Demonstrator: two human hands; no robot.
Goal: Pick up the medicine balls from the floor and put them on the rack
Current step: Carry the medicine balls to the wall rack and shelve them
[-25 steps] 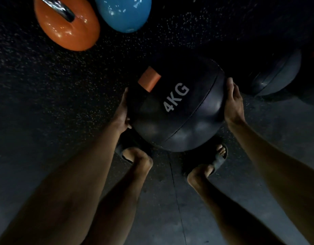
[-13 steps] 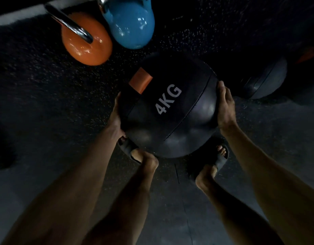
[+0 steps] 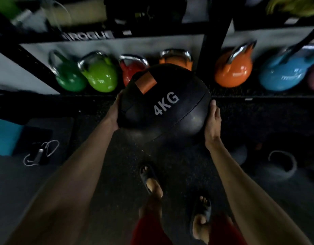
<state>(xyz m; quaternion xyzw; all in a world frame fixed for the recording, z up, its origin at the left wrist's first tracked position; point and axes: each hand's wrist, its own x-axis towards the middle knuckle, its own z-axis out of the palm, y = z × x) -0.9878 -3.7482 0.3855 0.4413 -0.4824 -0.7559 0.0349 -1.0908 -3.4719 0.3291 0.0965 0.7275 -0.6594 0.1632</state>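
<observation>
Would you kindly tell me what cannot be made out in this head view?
All in the head view:
Rack: upper shelves cut off by the top edge, contents motion-blurred.
Red kettlebell: partly hidden behind the medicine ball.
Dark object on the floor, right: too dim to identify.

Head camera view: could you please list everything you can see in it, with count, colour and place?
medicine ball: one, black with an orange patch and 4KG, centre, held between both hands
rack: one, black, marked ROGUE, top
kettlebells: seven, two green, red, two orange, blue, pinkish cut off at right edge, row against the wall below the rack
grey kettlebell: one, dark grey, floor at right
mats: two, blue and black, floor at left
cord: one, white, looped, floor beside the mats
floor: dark, speckled
sandals: two, dark, on the feet, bottom centre
shorts: red, bottom edge
left hand: holds the ball's left side
right hand: holds the ball's right side
</observation>
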